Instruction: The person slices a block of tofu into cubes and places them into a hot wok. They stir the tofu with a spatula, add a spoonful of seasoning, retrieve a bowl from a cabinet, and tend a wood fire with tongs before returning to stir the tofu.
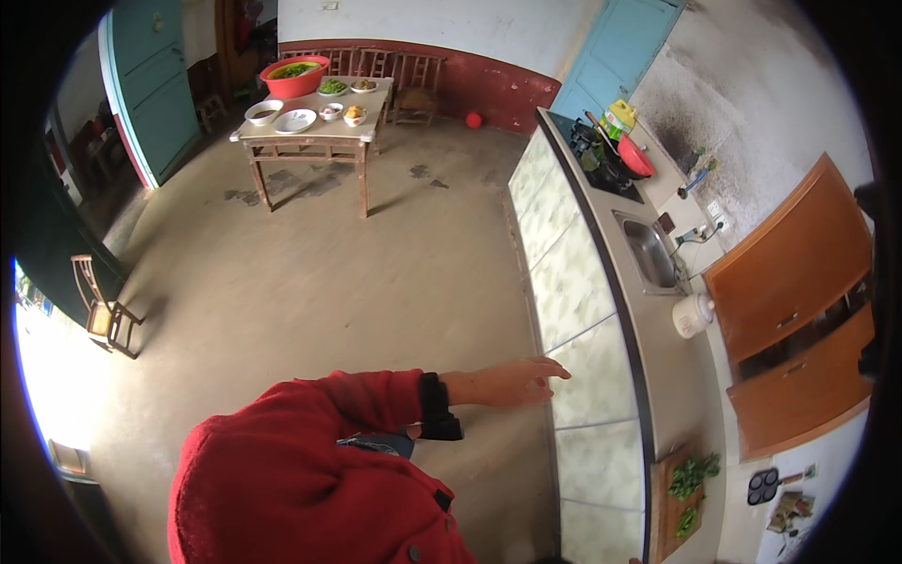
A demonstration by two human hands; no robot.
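Note:
My left hand (518, 382), in a red sleeve with a dark cuff, reaches towards the tiled front of the kitchen counter (588, 381). Its fingers are partly extended, and nothing shows in it. My right hand is out of view; a tiny skin-toned patch at the bottom edge is too small to identify. On the counter at the lower right lies a wooden cutting board (666, 504) with leafy greens (687, 481) and green pieces (686, 522) on it. Further along stand a pale lidded container (693, 315) and a steel sink (647, 255).
A wooden table (317, 130) holds a red basin (292, 81) and several dishes. A small chair (109, 321) stands at the left. Beyond the sink are a stove (612, 180) and a red bowl (636, 156). Orange-brown cabinets (793, 261) hang over the counter.

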